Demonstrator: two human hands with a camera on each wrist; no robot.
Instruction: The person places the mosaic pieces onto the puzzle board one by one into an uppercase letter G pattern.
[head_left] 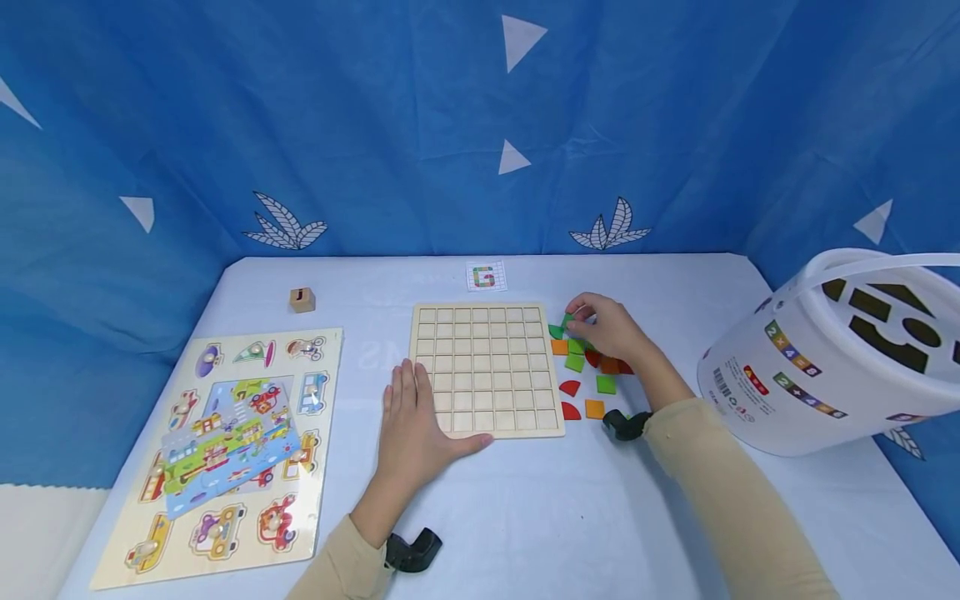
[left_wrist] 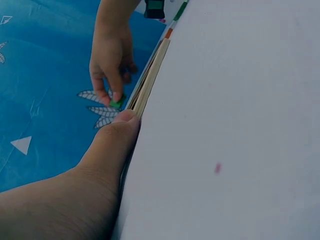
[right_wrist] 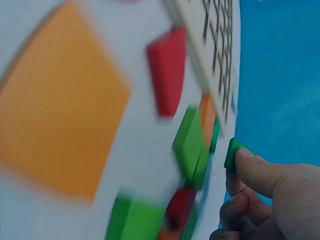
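Tile (head_left: 567, 321): small green flat piece, pinched just right of the grid board's (head_left: 487, 369) far corner, above a heap of green, orange and red pieces (head_left: 588, 367) on the counter (head_left: 525, 517).
Handling: likely light, stiff and smooth; thin, so best taken by opposite edges with fingertips.
Right hand (head_left: 603, 327): thumb and finger pinch the tile.
Left hand (head_left: 411, 425): flat, fingers straight, pressing the counter against the board's near-left edge.
Elsewhere: white bucket (head_left: 832, 358) right, vehicle puzzle (head_left: 232, 450) left.

Bright, even light falls from above; shadows under the white plastic bucket (head_left: 832, 367) are soft. The head view bows at its edges. The right wrist view smears the orange square tile (right_wrist: 55, 105).
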